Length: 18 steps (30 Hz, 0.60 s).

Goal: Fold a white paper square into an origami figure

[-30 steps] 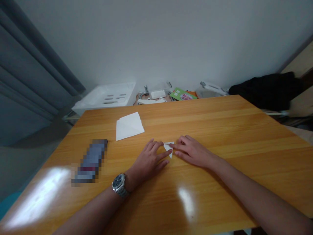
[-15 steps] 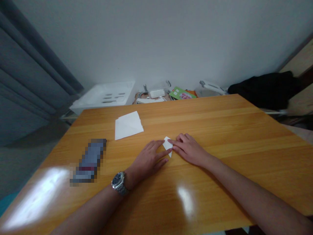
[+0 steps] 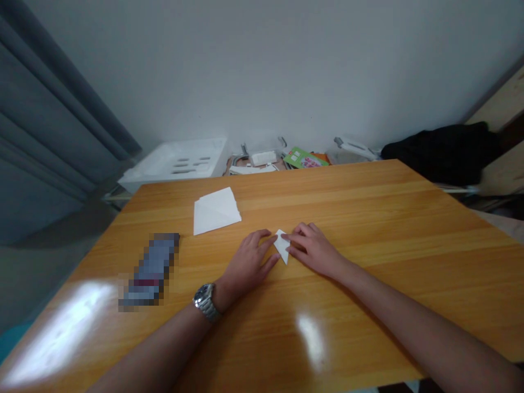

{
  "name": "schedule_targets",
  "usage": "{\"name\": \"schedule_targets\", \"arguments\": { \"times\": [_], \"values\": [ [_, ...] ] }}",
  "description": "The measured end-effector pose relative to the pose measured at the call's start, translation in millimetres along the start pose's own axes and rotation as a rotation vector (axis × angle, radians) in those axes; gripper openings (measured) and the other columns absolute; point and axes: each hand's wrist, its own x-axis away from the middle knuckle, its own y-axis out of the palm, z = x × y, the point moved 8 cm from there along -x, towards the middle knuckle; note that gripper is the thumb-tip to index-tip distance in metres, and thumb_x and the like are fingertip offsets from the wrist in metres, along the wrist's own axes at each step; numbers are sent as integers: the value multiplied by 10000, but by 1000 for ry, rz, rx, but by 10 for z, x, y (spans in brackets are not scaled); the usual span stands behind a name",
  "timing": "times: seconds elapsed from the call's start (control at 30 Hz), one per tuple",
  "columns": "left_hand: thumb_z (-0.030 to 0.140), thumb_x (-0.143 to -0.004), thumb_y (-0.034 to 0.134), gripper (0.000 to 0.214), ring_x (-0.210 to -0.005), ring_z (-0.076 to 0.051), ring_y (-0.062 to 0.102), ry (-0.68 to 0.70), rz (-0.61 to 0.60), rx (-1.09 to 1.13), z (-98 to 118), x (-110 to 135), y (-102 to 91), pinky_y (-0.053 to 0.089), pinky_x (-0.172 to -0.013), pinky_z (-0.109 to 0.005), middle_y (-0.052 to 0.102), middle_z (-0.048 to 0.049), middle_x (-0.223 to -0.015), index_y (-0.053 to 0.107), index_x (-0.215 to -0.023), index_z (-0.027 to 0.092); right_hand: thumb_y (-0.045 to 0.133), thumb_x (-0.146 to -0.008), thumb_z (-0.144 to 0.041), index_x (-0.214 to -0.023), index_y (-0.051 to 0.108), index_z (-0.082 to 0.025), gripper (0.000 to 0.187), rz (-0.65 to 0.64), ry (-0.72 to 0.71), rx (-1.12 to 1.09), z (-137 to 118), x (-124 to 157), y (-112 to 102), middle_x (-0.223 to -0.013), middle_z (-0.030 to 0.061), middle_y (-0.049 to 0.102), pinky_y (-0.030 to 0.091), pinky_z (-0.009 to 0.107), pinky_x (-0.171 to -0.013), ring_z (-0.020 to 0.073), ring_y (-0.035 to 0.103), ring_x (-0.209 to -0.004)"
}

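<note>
The left hand (image 3: 249, 259) comes from the lower left of the frame, with the palm turned down and the wrist low over the table (image 3: 368, 207). Its fingers are loosely spread; the index finger and the thumb stand apart, with their tips at the left edge of a small folded paper (image 3: 283, 249). The right hand (image 3: 319, 251) enters from the lower right. Its index finger is stretched out to the upper part of this paper, the thumb is at the right edge with a gap between, and the other fingers are bent. Both hands touch the paper against the table and do not close around it.

The folded paper lies near the middle of the frame, slightly below the centre. It is white, kite-like, with the sharp point toward the bottom. A metal watch (image 3: 207, 301) with linked band sits on the left wrist. The table has a glossy surface with wood grain, and bright reflections appear at the lower left and bottom centre. Left of the centre lies a larger white sheet (image 3: 216, 212) with an uneven edge.

Fingertips cover some edges of the folded paper, so its layers are hard to make out. A dark flat object (image 3: 151, 270) at the left is pixelated. Both forearms are cut off by the frame.
</note>
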Motion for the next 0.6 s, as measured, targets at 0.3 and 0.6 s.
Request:
{"name": "schedule_targets", "arguments": {
  "times": [0.3, 0.6],
  "values": [
    [342, -1002, 531, 244, -1187, -240, 567, -53, 85, 194, -135, -53, -26, 476, -1066, -448, 579, -111, -1240, 654, -1155, 197, 623, -968, -346, -1239, 700, -234, 303, 4, -33, -8, -70, 0, 17, -1023, 94, 594, 450, 398, -885, 243, 515, -966],
    [308, -987, 557, 189, -1122, -228, 589, -105, 157, 290, -223, -66, -31, 481, -1023, -425, 610, -94, -1154, 590, -848, 186, 651, -948, -298, -1263, 687, -248, 321, 4, -65, -34, -106, 1, 56, -1020, 96, 600, 467, 409, -869, 248, 526, -962]
  ]
}}
